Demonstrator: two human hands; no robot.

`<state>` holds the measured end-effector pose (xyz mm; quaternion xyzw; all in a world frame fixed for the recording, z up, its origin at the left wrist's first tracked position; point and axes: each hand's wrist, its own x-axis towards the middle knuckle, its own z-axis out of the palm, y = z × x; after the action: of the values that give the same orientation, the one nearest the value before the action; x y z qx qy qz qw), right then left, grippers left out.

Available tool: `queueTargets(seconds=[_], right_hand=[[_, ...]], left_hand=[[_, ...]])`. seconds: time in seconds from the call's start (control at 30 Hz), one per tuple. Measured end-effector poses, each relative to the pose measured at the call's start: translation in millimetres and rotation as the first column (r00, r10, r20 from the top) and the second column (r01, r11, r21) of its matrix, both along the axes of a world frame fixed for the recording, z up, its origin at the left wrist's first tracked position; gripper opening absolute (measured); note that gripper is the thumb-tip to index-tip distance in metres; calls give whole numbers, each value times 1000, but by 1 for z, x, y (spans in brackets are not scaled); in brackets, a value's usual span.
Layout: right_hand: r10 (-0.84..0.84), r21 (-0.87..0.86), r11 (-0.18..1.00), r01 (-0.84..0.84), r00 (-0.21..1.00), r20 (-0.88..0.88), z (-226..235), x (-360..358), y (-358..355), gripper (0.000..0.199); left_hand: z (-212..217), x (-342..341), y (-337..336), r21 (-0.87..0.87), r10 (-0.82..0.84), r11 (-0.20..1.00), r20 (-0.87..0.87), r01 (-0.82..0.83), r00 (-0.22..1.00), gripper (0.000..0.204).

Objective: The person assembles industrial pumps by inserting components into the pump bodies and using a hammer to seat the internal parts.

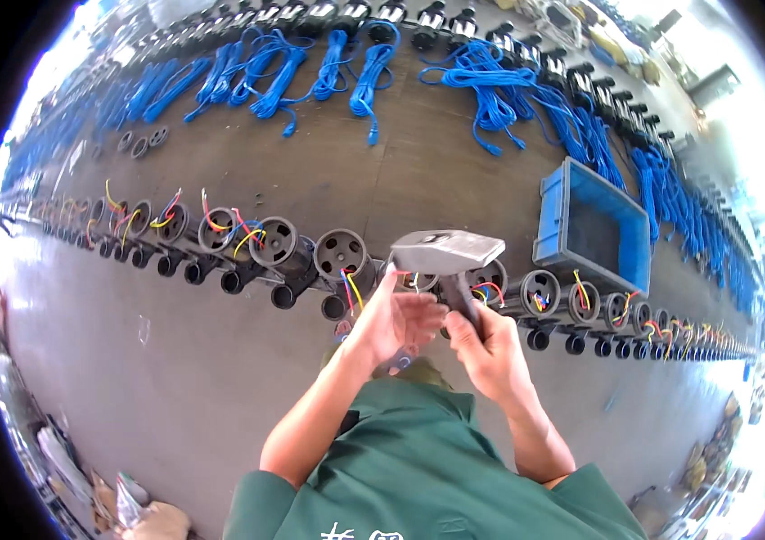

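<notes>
**Grey tool held over a row of wired pump bodies**

A long brown wooden workbench (pixel 418 180) fills the view, curving with the lens. Along its far side lie many bundles of blue coiled cable (pixel 490 90), each next to a dark cylindrical unit with a shiny metal end (pixel 430 20). A blue rectangular plastic crate (pixel 594 225) sits on the bench at the right, just behind the near row.

Along the near edge runs a row of dark round pump bodies with holed end faces (pixel 342 255), set side by side, with short red, yellow and blue wires (pixel 351 290) sticking out of them.

The right hand (pixel 486 346) is wrapped around the dark handle of a grey flat-topped handheld tool (pixel 445 252), whose head hangs just above the pump bodies at the middle of the row. The left hand (pixel 391 319) is just beside it, fingers loosely spread, its fingertips near the tool's handle; whether they pinch a wire cannot be told. Both forearms come from green sleeves (pixel 418 468).
</notes>
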<state>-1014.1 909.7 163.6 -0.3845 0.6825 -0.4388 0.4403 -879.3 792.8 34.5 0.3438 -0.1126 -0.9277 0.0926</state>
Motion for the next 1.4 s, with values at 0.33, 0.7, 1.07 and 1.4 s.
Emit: queueTargets(seconds=[0.33, 0.7, 1.07, 1.4], right_hand=[[-139, 188, 975, 120, 986, 94, -70, -14, 23, 36], [-130, 167, 970, 179, 955, -265, -83, 9, -10, 48], [-190, 239, 941, 239, 959, -211, -67, 25, -18, 45], [-243, 213, 944, 252, 968, -66, -54, 26, -31, 48]], left_hand=[[-28, 9, 17, -526, -228, 832, -41, 173, 973, 29], [-110, 27, 0, -847, 94, -469, 233, 250, 968, 15], [-111, 29, -3, -877, 133, -450, 119, 167, 984, 12], [-111, 34, -9, -898, 64, -395, 186, 196, 981, 16]])
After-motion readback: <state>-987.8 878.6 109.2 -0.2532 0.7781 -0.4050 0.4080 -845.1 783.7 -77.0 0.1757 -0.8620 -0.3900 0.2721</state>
